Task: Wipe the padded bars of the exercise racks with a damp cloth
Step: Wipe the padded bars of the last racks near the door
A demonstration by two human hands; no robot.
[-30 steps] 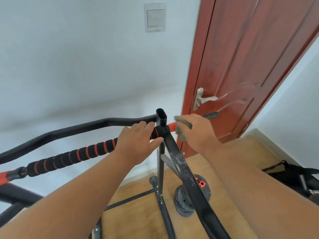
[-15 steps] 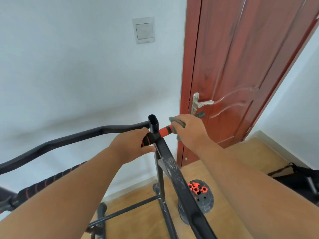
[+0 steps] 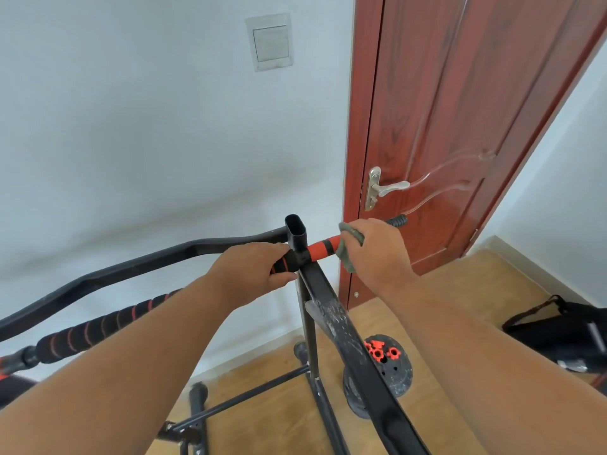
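A black exercise rack [image 3: 345, 326] stands before me with a black-and-red padded bar [image 3: 98, 330] running across its top. My left hand [image 3: 253, 274] grips the padding just left of the rack's upright post [image 3: 295, 233]. Right of the post, my right hand [image 3: 377, 254] holds a grey-green cloth [image 3: 349, 247] wrapped round the short red-and-black padded end [image 3: 320, 249]. The bar's black tip [image 3: 397, 220] pokes out past my fingers. Most of the cloth is hidden under my hand.
A red-brown door [image 3: 460, 126] with a metal lever handle [image 3: 389, 188] stands close behind the bar's tip. Black weight plates with red nuts [image 3: 384, 366] lie on the wooden floor under the rack. A black bag [image 3: 565, 330] sits at the right, and a white wall at the left.
The view has tilted and shifted. My right hand with the cloth has slid outward along the short padded end, baring more red padding. My left hand keeps its grip by the post.
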